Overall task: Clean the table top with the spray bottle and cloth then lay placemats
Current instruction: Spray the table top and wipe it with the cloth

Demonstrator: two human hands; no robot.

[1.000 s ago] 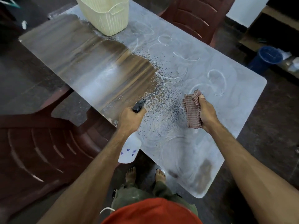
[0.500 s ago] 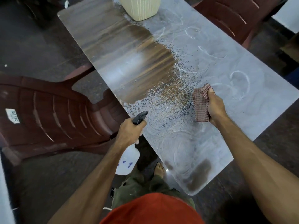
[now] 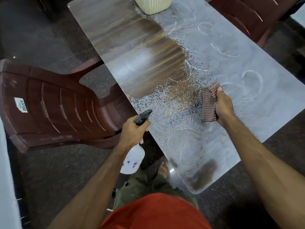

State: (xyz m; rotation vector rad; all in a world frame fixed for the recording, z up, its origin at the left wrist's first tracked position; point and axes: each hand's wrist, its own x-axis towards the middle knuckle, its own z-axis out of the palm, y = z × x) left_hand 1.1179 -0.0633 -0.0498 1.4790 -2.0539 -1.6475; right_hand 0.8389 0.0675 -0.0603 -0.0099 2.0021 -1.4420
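Note:
The long table top [image 3: 257,100] is dusty grey on its right half, with a wiped brown wood patch on the left and wet speckles in the middle. My left hand [image 3: 133,131] grips a white spray bottle [image 3: 132,161] with a black nozzle, held at the table's near left edge, nozzle aimed at the speckled area. My right hand [image 3: 222,106] holds a bunched red checked cloth [image 3: 208,103] just over the table surface, right of the speckles. No placemats are in view.
A cream ribbed basket [image 3: 152,5] stands at the table's far end. A dark red plastic chair [image 3: 54,106] sits close to the table's left side, and another chair [image 3: 250,15] stands at the far right. My bare foot [image 3: 163,168] is under the near corner.
The view has shifted so the table sits further right and the left chair shows. My left hand with the bottle has drawn back to the table's edge. The cloth hand keeps its place.

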